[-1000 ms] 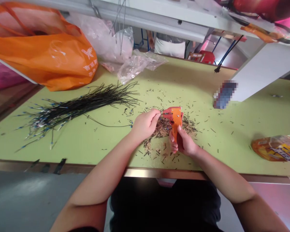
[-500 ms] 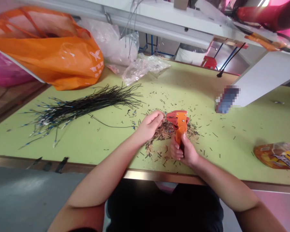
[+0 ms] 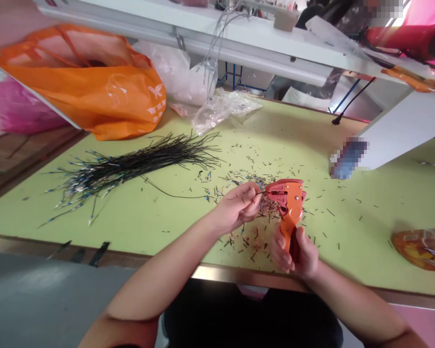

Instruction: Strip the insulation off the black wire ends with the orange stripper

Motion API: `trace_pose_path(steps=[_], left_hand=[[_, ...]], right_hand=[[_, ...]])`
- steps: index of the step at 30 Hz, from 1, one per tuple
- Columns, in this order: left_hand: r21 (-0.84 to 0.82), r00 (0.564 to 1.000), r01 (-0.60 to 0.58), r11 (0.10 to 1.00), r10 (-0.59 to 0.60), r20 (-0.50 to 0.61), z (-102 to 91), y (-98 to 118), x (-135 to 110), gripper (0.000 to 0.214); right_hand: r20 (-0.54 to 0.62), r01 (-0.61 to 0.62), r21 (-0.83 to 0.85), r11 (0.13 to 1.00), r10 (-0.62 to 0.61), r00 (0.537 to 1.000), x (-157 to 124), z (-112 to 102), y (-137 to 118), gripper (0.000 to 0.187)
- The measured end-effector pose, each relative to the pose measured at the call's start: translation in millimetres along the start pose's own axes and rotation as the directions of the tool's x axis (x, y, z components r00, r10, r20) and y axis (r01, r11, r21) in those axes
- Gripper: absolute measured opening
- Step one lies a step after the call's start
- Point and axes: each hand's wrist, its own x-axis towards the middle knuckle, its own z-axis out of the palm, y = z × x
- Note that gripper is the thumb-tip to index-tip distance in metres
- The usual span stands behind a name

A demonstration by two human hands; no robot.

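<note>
In my right hand (image 3: 293, 249) is an orange and red wire stripper (image 3: 292, 205), my fingers wrapped round its handles and its jaws facing left. My left hand (image 3: 241, 207) pinches a thin black wire (image 3: 263, 192), whose tip reaches into the stripper's jaws. Below and behind the tool lie many short black and copper-coloured scraps (image 3: 253, 237) on the green table. To the left rests a long bundle of black wires (image 3: 141, 162) with blue and silvery ends. A single wire (image 3: 166, 195) trails from the bundle toward my left wrist.
An orange bag (image 3: 123, 96) stands at the back left, near clear plastic bags (image 3: 221, 108). A white panel (image 3: 402, 128) rises at the right. An orange-yellow packet (image 3: 424, 249) lies at the right edge. Above the table's far side runs a white shelf (image 3: 203, 31).
Both hands and the stripper have shifted right and slightly down in the picture, while the whole view has moved the same way. More black wire now shows between my left fingers and the jaws.
</note>
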Motion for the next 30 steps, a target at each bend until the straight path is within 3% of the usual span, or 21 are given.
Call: trace_pose_path(steps=[3,5,6,7,9,10,13,15,17,19,23,27,30], left_hand=[[0.003,0.999,-0.022,1.0,0.022,0.024,-2.0,4.5,0.6,0.041],[0.029,0.996,-0.087,0.996,0.087,0.01,-8.7,14.4,2.3,0.044],[0.056,0.991,-0.131,0.99,0.132,-0.012,-13.3,20.6,3.6,0.045],[0.08,0.982,-0.182,0.98,0.186,-0.041,-18.4,26.5,5.2,0.046],[0.159,0.957,-0.23,0.96,0.253,-0.142,-28.5,34.2,9.1,0.045],[0.218,0.948,-0.227,0.949,0.267,-0.175,-32.8,34.8,11.4,0.047],[0.464,0.925,-0.179,0.868,0.309,-0.221,-41.1,25.4,17.1,0.052],[0.636,0.906,-0.156,0.756,0.366,-0.213,-43.1,16.2,17.6,0.054],[0.768,0.892,-0.141,0.624,0.417,-0.175,-43.3,10.1,15.3,0.053],[0.858,0.891,-0.116,0.501,0.434,-0.133,-42.9,8.2,11.9,0.048],[0.947,0.896,-0.047,0.318,0.434,-0.101,-42.0,8.5,7.9,0.038],[0.973,0.913,-0.02,0.23,0.4,-0.076,-40.8,5.8,7.4,0.034],[0.981,0.937,-0.011,0.194,0.344,-0.057,-39.1,4.1,6.7,0.035]], right_hand=[[-0.049,0.038,-0.066,0.997,-0.041,0.998,-2.3,3.7,-10.7,0.049],[-0.173,0.227,-0.146,0.963,-0.251,0.952,-3.4,0.4,-33.1,0.04],[-0.235,0.396,-0.195,0.897,-0.435,0.869,-3.1,-3.6,-47.5,0.035],[-0.296,0.496,-0.222,0.84,-0.542,0.786,-1.8,-8.8,-61.9,0.032],[-0.343,0.619,-0.284,0.733,-0.68,0.648,3.5,-20.2,-83.7,0.03],[-0.349,0.594,-0.321,0.738,-0.675,0.65,7.0,-25.3,-88.4,0.033],[-0.394,0.301,-0.342,0.89,-0.426,0.814,16.7,-32.9,-76.4,0.051],[-0.37,0.116,-0.315,0.942,-0.234,0.899,20.0,-32.8,-58.4,0.067],[-0.324,0.011,-0.336,0.942,-0.126,0.937,20.5,-32.6,-44.9,0.071],[-0.302,-0.044,-0.448,0.893,-0.105,0.948,19.4,-35.1,-39.5,0.06],[-0.318,-0.081,-0.648,0.757,-0.172,0.932,18.8,-44.8,-38.0,0.033],[-0.406,-0.063,-0.487,0.871,-0.162,0.899,21.6,-49.6,-34.5,0.03],[-0.369,-0.037,-0.361,0.932,-0.106,0.923,22.1,-50.0,-38.0,0.031]])
